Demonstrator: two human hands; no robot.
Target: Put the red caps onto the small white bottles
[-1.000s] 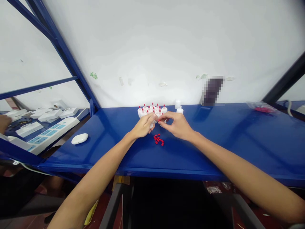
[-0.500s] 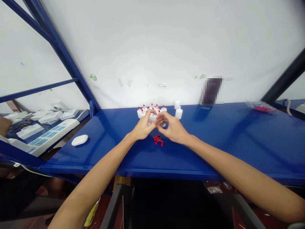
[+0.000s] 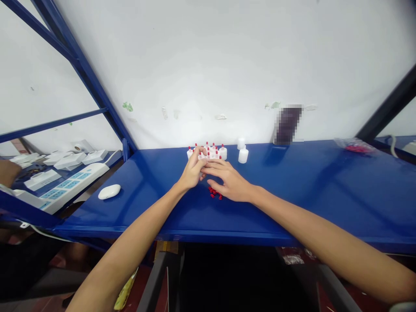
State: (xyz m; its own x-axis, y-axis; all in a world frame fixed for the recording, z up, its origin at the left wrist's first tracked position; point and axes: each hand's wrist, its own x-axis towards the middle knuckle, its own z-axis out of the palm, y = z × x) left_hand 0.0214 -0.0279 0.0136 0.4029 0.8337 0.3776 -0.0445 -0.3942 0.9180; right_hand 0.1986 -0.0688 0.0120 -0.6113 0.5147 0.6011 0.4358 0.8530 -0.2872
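My left hand is curled in front of a cluster of small white bottles with red caps; what its fingers close on is mostly hidden. Reaching across from the right, my right hand has its fingers stretched out against the left fingers, its thumb apart. Under that thumb lies a small pile of loose red caps on the blue table. To the right of the cluster stand two white bottles without red caps, the nearer bottle in front of the farther one.
A white earbud case lies on the left of the table. A pixelated dark object leans on the wall. A plastic bag with red pieces is at the back right. Beyond the blue frame are a power strip and white boxes.
My right hand has gone from curled to stretched out, moving slightly left and down over the red caps. My left hand has shifted slightly left. More of the red-capped bottles show between the hands.
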